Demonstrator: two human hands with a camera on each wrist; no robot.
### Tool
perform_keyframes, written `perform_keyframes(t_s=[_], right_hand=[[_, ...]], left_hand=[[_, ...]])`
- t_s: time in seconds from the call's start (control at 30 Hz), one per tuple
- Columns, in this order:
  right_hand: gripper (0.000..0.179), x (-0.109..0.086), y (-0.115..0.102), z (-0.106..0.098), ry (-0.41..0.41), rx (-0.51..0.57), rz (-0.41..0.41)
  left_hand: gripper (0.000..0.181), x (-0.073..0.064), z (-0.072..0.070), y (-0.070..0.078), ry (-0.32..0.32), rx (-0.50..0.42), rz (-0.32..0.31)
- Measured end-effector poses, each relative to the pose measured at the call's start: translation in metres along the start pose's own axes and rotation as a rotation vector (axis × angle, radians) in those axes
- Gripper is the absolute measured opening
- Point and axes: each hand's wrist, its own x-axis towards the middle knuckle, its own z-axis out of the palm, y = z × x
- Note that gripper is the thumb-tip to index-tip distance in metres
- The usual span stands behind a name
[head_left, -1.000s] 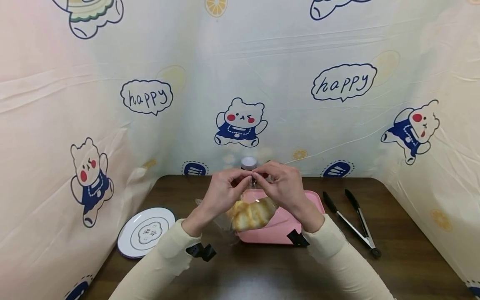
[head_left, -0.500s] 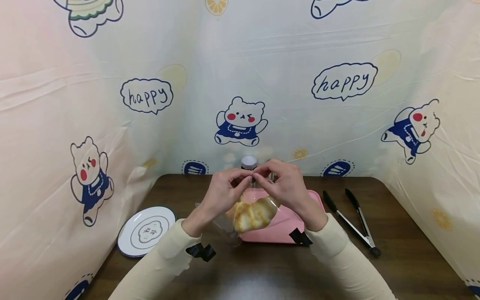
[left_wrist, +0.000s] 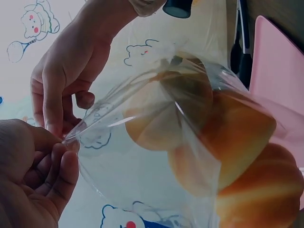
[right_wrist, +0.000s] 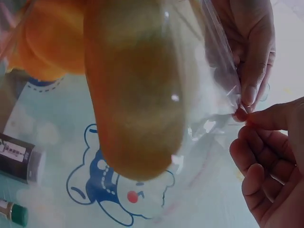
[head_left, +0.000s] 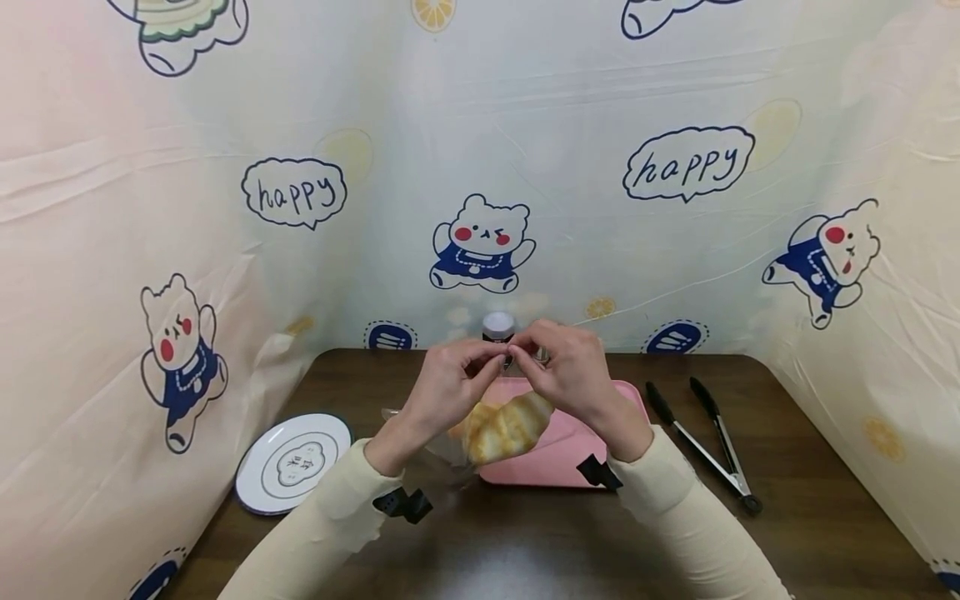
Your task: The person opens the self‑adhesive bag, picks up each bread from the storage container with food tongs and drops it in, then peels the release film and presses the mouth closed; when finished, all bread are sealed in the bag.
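Note:
A clear plastic bag (left_wrist: 114,118) hangs below both hands, with several golden-brown bread rolls (head_left: 510,429) inside it. My left hand (head_left: 450,383) pinches the bag's gathered top edge between thumb and fingertips. Beside it, nearly fingertip to fingertip, my right hand (head_left: 572,371) pinches the same edge. In the left wrist view the rolls (left_wrist: 237,135) bulge against the film, well away from the pinched corner. One long roll (right_wrist: 135,95) fills the middle of the right wrist view. Part of the bag is hidden behind my left hand and wrist in the head view.
A pink tray (head_left: 540,467) lies behind and under the bag. Black-handled tongs (head_left: 708,454) rest spread at the right, and a white plate (head_left: 258,467) with a dark rim sits at the left. A white-capped bottle (head_left: 498,325) stands behind the hands; a green-capped bottle (right_wrist: 18,214) is beside it.
Both hands stay nearly in place, still pinching the bag's edge. The bag and rolls swing slightly, first to the right and then back left.

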Motion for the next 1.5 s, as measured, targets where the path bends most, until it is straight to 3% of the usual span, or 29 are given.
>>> perform_keyframes(t_s=[0.3,0.53,0.83,0.93,1.03,1.3,1.5], right_hand=[[0.007,-0.0022,0.0012,-0.0035,-0.056,0.125,0.156],[0.01,-0.0026,0.002,-0.0032,-0.025,0.159,0.102],[0.005,-0.0016,0.0029,-0.0006,0.043,0.074,-0.028],[0.008,-0.0013,0.0028,-0.0004,0.042,0.056,-0.032],[0.007,-0.0012,0.0026,-0.0018,0.01,0.095,0.019],[0.006,-0.0005,0.004,-0.0067,-0.154,0.319,0.298],[0.009,0.0005,0.0045,-0.0087,-0.185,0.391,0.409]], left_hand=[[0.017,-0.0018,-0.0002,0.0006,-0.001,-0.071,-0.046],[0.017,-0.0018,-0.0014,0.0027,0.008,-0.073,-0.04],[0.017,-0.0021,-0.0014,0.0052,-0.008,-0.006,-0.012],[0.017,-0.0021,-0.0011,0.0053,-0.012,0.003,-0.017],[0.017,-0.0022,-0.0007,0.0051,-0.018,0.002,-0.026],[0.017,-0.0028,-0.0006,0.0063,-0.027,-0.049,-0.052],[0.016,-0.002,-0.0002,0.0065,-0.015,-0.075,-0.054]])
